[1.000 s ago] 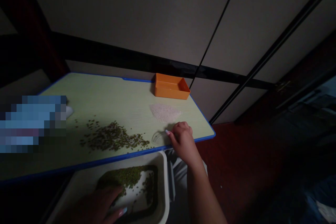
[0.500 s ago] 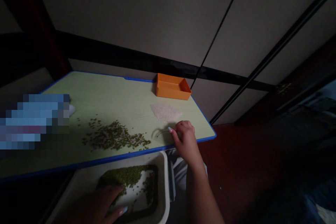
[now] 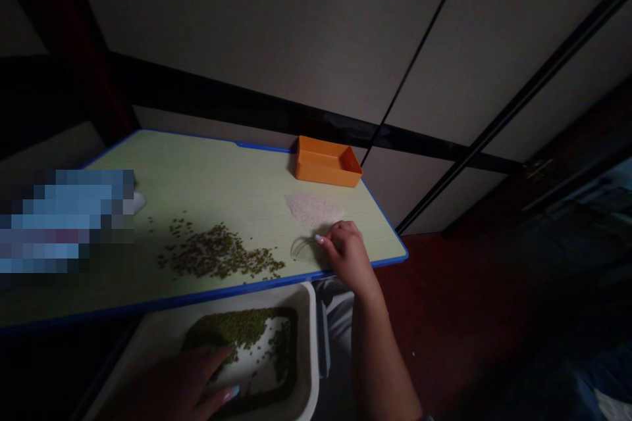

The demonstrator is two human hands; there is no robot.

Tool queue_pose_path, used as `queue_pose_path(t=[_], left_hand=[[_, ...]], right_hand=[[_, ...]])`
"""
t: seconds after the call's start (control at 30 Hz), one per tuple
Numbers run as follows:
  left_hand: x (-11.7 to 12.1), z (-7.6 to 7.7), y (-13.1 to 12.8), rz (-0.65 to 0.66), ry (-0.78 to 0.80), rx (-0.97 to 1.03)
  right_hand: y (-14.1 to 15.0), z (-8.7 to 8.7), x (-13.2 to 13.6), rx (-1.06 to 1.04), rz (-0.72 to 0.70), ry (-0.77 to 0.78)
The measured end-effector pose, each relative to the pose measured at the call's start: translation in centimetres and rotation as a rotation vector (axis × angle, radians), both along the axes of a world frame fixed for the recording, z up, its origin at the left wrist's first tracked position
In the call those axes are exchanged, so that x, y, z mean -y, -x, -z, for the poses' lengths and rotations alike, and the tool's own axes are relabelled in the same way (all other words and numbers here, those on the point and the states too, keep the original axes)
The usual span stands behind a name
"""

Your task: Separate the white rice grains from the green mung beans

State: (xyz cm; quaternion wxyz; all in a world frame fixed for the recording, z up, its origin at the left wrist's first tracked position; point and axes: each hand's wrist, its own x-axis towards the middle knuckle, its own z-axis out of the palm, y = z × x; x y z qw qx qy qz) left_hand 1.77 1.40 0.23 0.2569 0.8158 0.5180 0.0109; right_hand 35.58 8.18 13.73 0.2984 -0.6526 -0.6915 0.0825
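My right hand (image 3: 346, 247) is closed over the near right part of the table, its thumb and fingers pinching a thin, see-through thing with a curved rim (image 3: 302, 247); its kind is unclear. Just beyond the fingers lies a low pile of white rice-like grains (image 3: 312, 208). To the left, small green beans (image 3: 217, 253) are scattered across the tabletop. Below the table edge, my left hand (image 3: 190, 378) reaches into a white basin (image 3: 312, 342), thumb and index finger apart, beside more green beans (image 3: 237, 329). Its other fingers are dark and hard to see.
An orange open box (image 3: 328, 168) stands at the back right of the light table (image 3: 207, 177), which has a blue edge. A pixelated blue shape (image 3: 74, 217) covers the left side. Pale cabinet panels (image 3: 276, 26) rise behind; the floor (image 3: 419, 302) is dark red.
The right hand has shifted slightly up toward the white grains, and the curved see-through thing has tilted with it. The left hand looks nearly still. The whole view has shifted a little.
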Motion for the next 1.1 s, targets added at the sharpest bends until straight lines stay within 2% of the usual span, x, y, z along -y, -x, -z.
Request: queue_pose_path(t=[0.17,0.37,0.7,0.93,1.1], left_hand=[[0.0,-0.7,-0.5,0.011,0.013,-0.056],[-0.2,-1.7,-0.7,0.059,0.027,-0.08],[0.3,-0.8,-0.3,0.046,-0.007,-0.048],[0.3,-0.6,0.0,0.037,-0.009,-0.016],[0.2,-1.4,-0.6,0.041,-0.008,-0.055]], right_hand=[[0.1,-0.4,0.3,-0.023,-0.067,0.019],[0.9,0.1,0.8,-0.079,-0.14,0.006],[2.3,0.5,1.1,-0.078,-0.144,-0.032],[1.5,0.5,1.5,-0.123,-0.112,-0.057],[0.7,0.7,1.6,-0.136,-0.109,-0.071]])
